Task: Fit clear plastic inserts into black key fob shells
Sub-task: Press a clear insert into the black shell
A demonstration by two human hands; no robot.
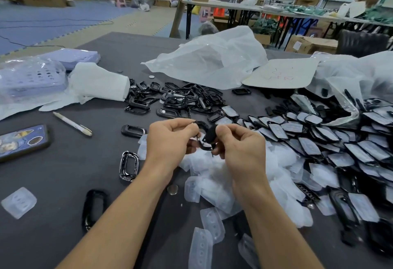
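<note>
**A:** What is the setting?
**B:** A warehouse, with cardboard cartons stacked along the back, folding tables and blue foam floor mats. Up close there is a bench (63, 173) covered in matte dark-grey cloth. Its far edge runs just behind a crumpled, milky plastic bag (208, 56).

**A:** And the hands?
**B:** Both are raised over the middle of the bench. The left grip (168, 139) pinches the held shell (207, 139) at its upper curve, with the fingers curled. The right grip (240, 147) pinches the lower right side, thumb and fingers closed on it. The held shell is a glossy black frame with rounded corners, and it is tilted. I cannot tell whether an insert sits in it.

**A:** What about the stock?
**B:** Loose shells (180, 98), shiny and hollow, are tangled in a heap beyond the hands. Inserts (212, 175), frosted pads with dimples, are piled under the right wrist and toward the near edge. Fitted shells (319, 141), black rims with cloudy faces, overlap like scales across the right side.

**A:** Is there room to move?
**B:** Mostly on the left, where grey cloth shows between the left forearm and a phone (21, 141) at the left edge. A white pen (72, 123) lies slanted there. A lone shell (129, 166) sits just beside the left wrist, and a coin (172, 189) lies just beside the inserts.
</note>
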